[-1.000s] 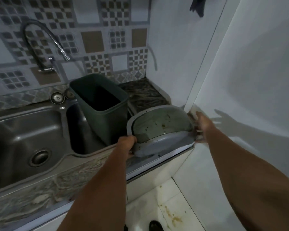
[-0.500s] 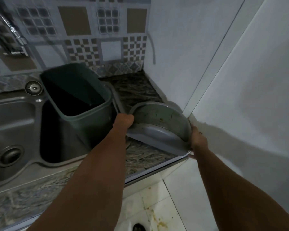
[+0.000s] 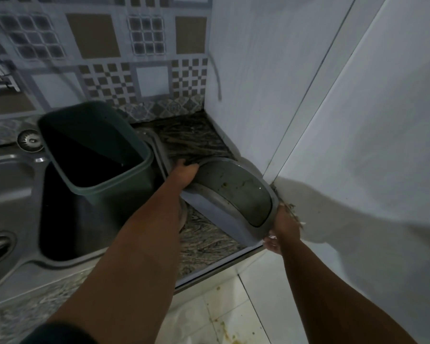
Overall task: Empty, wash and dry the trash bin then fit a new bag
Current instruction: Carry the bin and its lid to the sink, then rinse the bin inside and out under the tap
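Bin lid (image 3: 233, 194), grey with a darker swing flap, is sitting tilted over the marbled desk (image 3: 204, 242) in the corner by the white wall (image 3: 258, 83), and you are holding it at both ends. Your left hand (image 3: 184, 175) is gripping its far left edge, fingers (image 3: 181, 163) curled over the rim and clenched on it. Your right hand (image 3: 283, 227) is cupping the near right end at the desk's edge, fingers wrapped underneath and grasping the lid. Brown specks are showing on the flap. Just to the left of the lid, the dark green trash bin (image 3: 97, 155) is standing upright and leaning slightly in the smaller basin of the steel sink (image 3: 13, 194), its mouth open toward you; its inside is too dark to read. A drain strainer (image 3: 30, 140) is lying on the sink ledge behind the bin. Below the desk edge, the pale floor tiles (image 3: 221, 319) are showing yellowish stains.
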A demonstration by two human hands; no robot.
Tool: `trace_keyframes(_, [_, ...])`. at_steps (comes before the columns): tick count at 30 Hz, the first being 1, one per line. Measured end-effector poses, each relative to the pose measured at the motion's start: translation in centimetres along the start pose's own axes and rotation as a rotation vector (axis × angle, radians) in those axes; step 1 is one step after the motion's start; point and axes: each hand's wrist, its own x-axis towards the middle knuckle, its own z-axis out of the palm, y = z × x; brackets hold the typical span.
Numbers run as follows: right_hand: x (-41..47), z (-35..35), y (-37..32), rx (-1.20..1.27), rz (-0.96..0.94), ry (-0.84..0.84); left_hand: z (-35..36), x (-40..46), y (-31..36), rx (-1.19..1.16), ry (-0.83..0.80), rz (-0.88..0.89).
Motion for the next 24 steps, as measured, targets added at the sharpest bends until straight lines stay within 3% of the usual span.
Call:
trace_keyframes(2, [-0.6,0.5,-0.3,0.099,0.002,-0.002,-0.2,0.6,0.0,0.018,-0.019,0.031])
trace_keyframes(7, [-1.7,0.5,0.1,0.084,0.029,-0.082,0.1,2.0,0.6,0.025,-0.049,0.162])
trace_keyframes(13, [-2.2,2.0,1.2,0.044,0.005,-0.145,0.1,-1.5,0.0,0.038,0.142,0.331])
trace_keyframes(15, [-3.0,2.3,2.2,-0.110,-0.032,-0.049,-0.4,-4.6,-0.7,0.082,0.191,0.373])
trace_keyframes(18, [-6.4,3.0,3.2,-0.417,-0.263,0.130,-2.2,-9.7,-1.8,0.144,0.196,0.399])
trace_keyframes(24, [-15.4,6.2,4.7,-0.576,-0.404,0.119,-9.6,-19.6,-4.3,0.221,0.199,0.476])
